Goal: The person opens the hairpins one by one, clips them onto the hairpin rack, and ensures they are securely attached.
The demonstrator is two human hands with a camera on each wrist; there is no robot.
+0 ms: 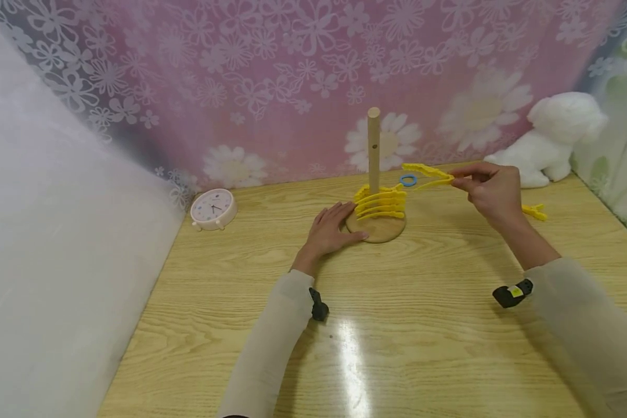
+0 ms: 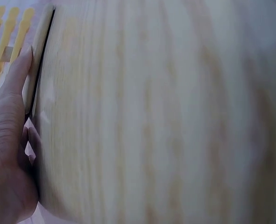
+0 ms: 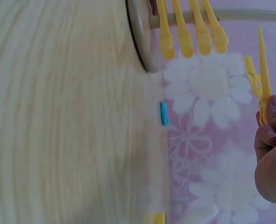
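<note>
My right hand (image 1: 493, 191) pinches a yellow hair clip (image 1: 431, 173) by its squeezed end, its two arms spread apart and pointing left toward the post. An upright wooden post (image 1: 374, 145) rises from a round wooden base (image 1: 378, 231). Several yellow hair clips (image 1: 381, 204) are stacked one above another around the lower post, and the right wrist view shows their ends (image 3: 184, 44) side by side. With fingers spread and fairly straight, my left hand (image 1: 330, 231) rests against the base's left edge, thumb along the front; in the left wrist view, the thumb (image 2: 21, 70) lies at the base's rim.
Behind the held clip, a blue ring (image 1: 408, 180) lies on the wooden table (image 1: 397, 325). Another yellow clip (image 1: 535, 212) is partly hidden by the right wrist. A pink alarm clock (image 1: 213, 209) stands back left, a white plush toy (image 1: 551, 136) back right, before the flowered backdrop (image 1: 292, 87).
</note>
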